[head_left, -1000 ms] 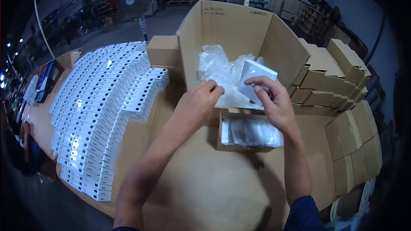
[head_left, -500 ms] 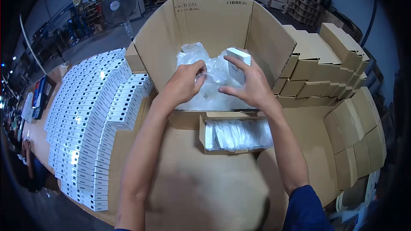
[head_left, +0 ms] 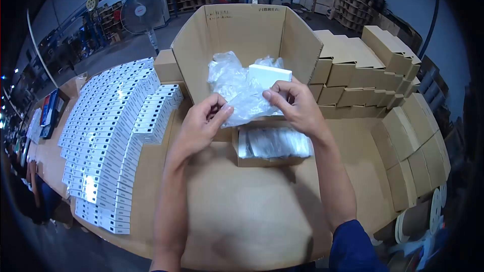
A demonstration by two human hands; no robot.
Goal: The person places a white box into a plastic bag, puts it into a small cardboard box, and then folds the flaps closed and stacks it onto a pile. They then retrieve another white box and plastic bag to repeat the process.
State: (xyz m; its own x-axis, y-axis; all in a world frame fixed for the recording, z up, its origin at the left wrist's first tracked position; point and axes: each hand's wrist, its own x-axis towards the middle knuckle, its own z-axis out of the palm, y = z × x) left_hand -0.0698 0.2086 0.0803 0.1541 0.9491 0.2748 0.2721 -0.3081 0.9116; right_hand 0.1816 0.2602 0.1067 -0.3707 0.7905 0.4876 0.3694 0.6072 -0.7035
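Observation:
Between my hands a clear plastic bag (head_left: 250, 105) is stretched out. My left hand (head_left: 204, 121) pinches its left edge between thumb and fingers. My right hand (head_left: 295, 103) grips its right side, with a white box (head_left: 268, 76) standing upright just behind the fingers; whether they hold the box too is unclear. Behind the hands, more clear bags (head_left: 224, 68) lie inside a large open carton (head_left: 242, 30). Just below the hands sits a small open carton (head_left: 275, 162) filled with a row of plastic-wrapped items (head_left: 277, 143).
Rows of stacked white boxes (head_left: 111, 121) cover the left of the table (head_left: 242, 221). Folded brown cartons (head_left: 348, 70) are piled at the back right, with more cartons (head_left: 416, 146) at the right edge. A fan (head_left: 143, 12) stands behind. A person's arm (head_left: 34, 184) shows at far left.
The plastic bag is now spread between both hands, nearer to me. My left hand has moved down, and my right hand has closed. The white box has turned its broad face towards me.

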